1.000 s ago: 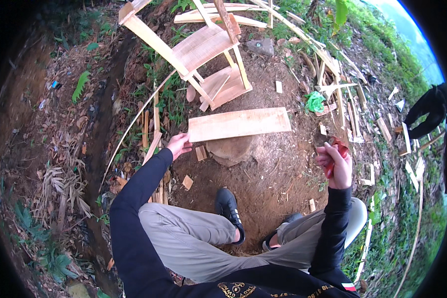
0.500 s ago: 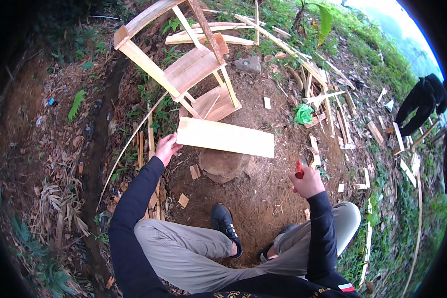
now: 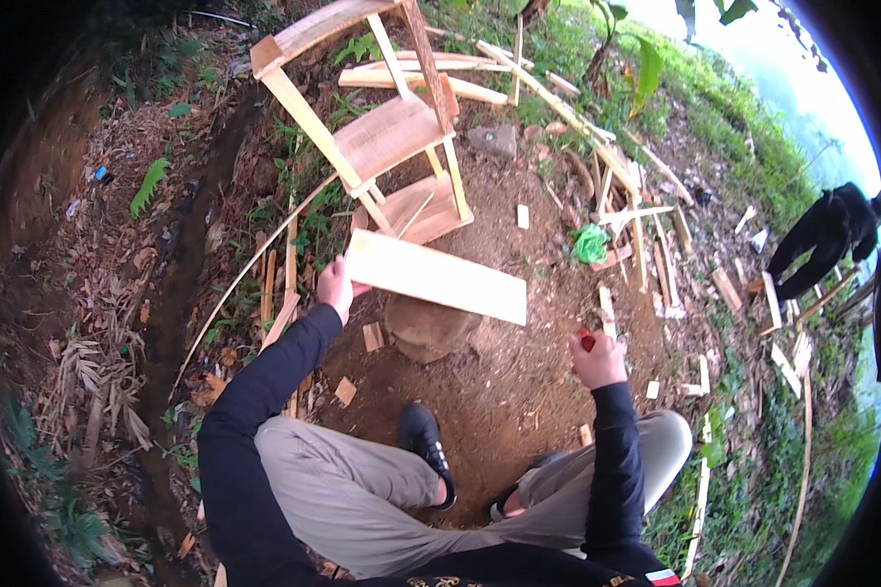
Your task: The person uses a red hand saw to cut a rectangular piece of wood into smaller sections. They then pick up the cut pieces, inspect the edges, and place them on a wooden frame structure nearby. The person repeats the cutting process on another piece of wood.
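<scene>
A pale, flat wooden board (image 3: 436, 277) is held up over a stump (image 3: 426, 335). My left hand (image 3: 336, 290) grips its left end, fingers closed around the edge. Off the board's right end, apart from it, my right hand (image 3: 599, 362) is closed around a red-handled tool (image 3: 585, 339). Only a bit of the red handle shows; the rest is hidden or too small to make out. Just beyond the board stands a wooden shelf frame (image 3: 392, 137), tilted in this view, with several shelves and slim posts.
Loose wooden strips (image 3: 597, 147) lie piled at the far right, near a crumpled green plastic bag (image 3: 589, 244). Small offcuts (image 3: 346, 391) are scattered on the dirt. A ditch runs along the left. At the far right is a person in dark clothes (image 3: 827, 235).
The board's right end has dipped and shifted slightly left. My right hand has turned, hiding more of the tool. The whole view has also shifted a little.
</scene>
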### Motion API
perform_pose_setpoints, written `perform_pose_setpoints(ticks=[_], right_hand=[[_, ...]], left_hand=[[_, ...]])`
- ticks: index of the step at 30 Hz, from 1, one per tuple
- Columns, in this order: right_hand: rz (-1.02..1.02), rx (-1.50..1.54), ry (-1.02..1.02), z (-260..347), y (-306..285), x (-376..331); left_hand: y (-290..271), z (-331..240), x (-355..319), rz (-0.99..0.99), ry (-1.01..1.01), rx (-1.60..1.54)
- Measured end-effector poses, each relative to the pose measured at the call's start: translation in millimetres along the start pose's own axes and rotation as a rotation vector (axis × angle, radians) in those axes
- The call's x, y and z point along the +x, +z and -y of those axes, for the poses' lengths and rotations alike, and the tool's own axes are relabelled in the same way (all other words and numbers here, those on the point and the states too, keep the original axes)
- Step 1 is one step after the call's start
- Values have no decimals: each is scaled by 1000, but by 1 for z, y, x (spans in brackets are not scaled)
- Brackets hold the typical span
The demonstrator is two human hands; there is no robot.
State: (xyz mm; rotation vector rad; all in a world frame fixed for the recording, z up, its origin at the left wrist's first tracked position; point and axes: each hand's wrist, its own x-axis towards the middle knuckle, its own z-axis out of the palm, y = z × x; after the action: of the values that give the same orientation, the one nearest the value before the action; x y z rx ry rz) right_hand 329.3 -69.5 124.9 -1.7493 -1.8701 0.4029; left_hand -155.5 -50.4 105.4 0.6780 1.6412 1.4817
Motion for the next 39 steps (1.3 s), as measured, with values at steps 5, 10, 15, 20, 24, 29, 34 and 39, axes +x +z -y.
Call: perform_pose_setpoints(ticks=[5,10,15,20,24,29,34,39], right_hand=[[111,47,69,1,-3,-3],[48,-76,29,-2,7,-3],[-32,-223,-40,-12,33,-5],[142,-129,53,-15,69,-1],[118,-42,64,-47,105,2],[183,209,268,-37,136,-9],[222,533,176,-4,126,-9],[532,305,99,56,103,-26]], left_hand=[[-3,15,-8,-24,-184,-100],[-5,-4,3,-17,2,-10],[2,-31,-6,33,108,54],[-4,-27,-13,105,102,82],[6,-29,-17,153,148,155],[4,-28,-21,249,92,138],[16,-26,-36,252,26,137],[13,-16,-39,226,-47,124]])
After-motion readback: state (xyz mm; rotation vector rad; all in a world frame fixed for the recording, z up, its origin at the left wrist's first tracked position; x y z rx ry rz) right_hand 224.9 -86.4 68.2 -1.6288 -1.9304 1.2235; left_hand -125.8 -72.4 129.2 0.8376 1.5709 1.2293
